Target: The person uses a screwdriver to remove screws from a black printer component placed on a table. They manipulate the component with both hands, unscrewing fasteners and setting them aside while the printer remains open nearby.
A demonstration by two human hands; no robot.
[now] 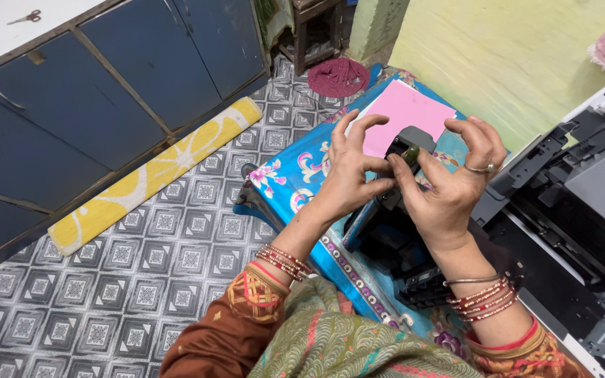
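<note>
Head view: both hands meet over a black cartridge (393, 224) that stands tilted on a blue flowered cloth (292, 175). The left hand (348, 171) pinches the cartridge's top end between thumb and forefinger, its other fingers spread and lifted. The right hand (449, 185) presses its thumb against a small green part (412, 154) at that same top end, its fingers curled above; so each grip is closed on the cartridge's top. A ring (481, 169) sits on one finger of the right hand, and bangles (283, 262) circle both wrists.

Just behind the cartridge a pink sheet (407, 112) lies flat on the cloth. To the right of the cartridge stands an opened grey and black printer (575, 203), its inside showing. Left of the cartridge the patterned tile floor (141, 266) spreads out, with a rolled yellow mat (155, 171) lying along the foot of dark blue cabinets (85, 98). Far to the upper left of the cartridge, scissors (26, 17) rest on the white worktop (8, 31) over the cabinets. A dark red cloth (337, 75) lies crumpled on the floor beyond the pink sheet
</note>
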